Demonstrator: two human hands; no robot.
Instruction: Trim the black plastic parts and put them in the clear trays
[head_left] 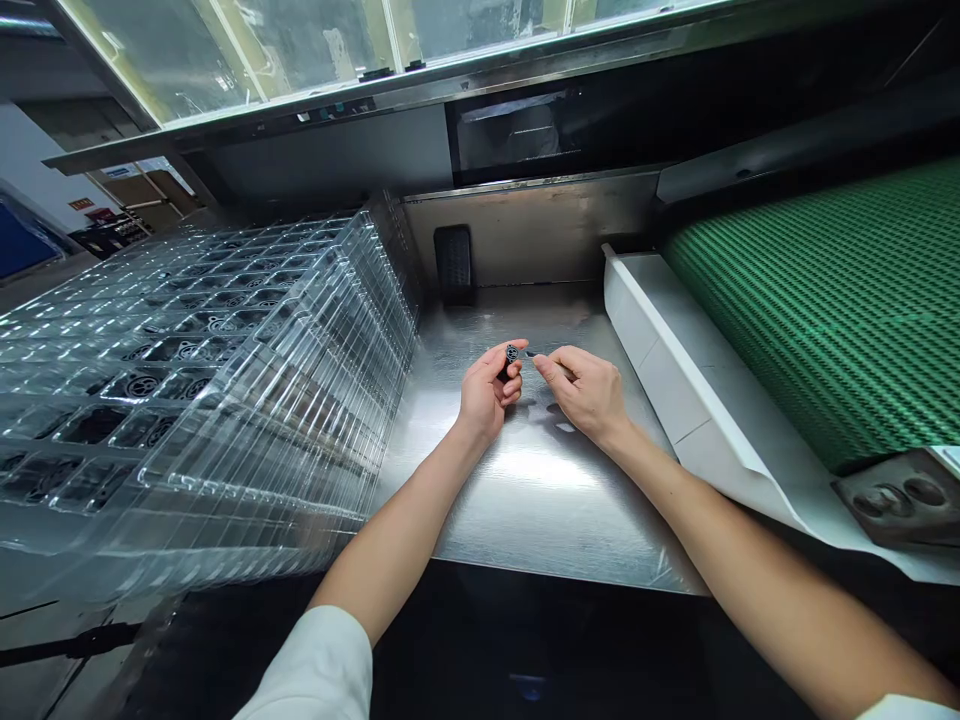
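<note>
While we pinch a small black round part (512,353) in our left hand (489,392), our right hand (587,395) clenches a thin dark sliver (532,352), its tip just beside the part; whether the two touch is too small to tell. Both hands are closed on what they hold, and neither has let go. The part sits above the middle of the steel surface (536,470), not in a tray.

Left of the surface lies a stack of clear plastic trays (259,440), and several of its pockets (90,425) hold dark round parts (142,385) much like ours. We judge that a number of parts already lie in pockets while this one is out of them; glare and the layered plastic hide the rest, so we cannot count what is filled and what is left.

Our forearms (390,540) reach forward over the front edge of the surface, wrists slightly bent, hands close together, with white sleeves (319,665) at the bottom of our view. Right of the surface runs a white trough (660,370) with a green belt (817,310) beyond it; a black block (454,262) stands at the surface's back.
</note>
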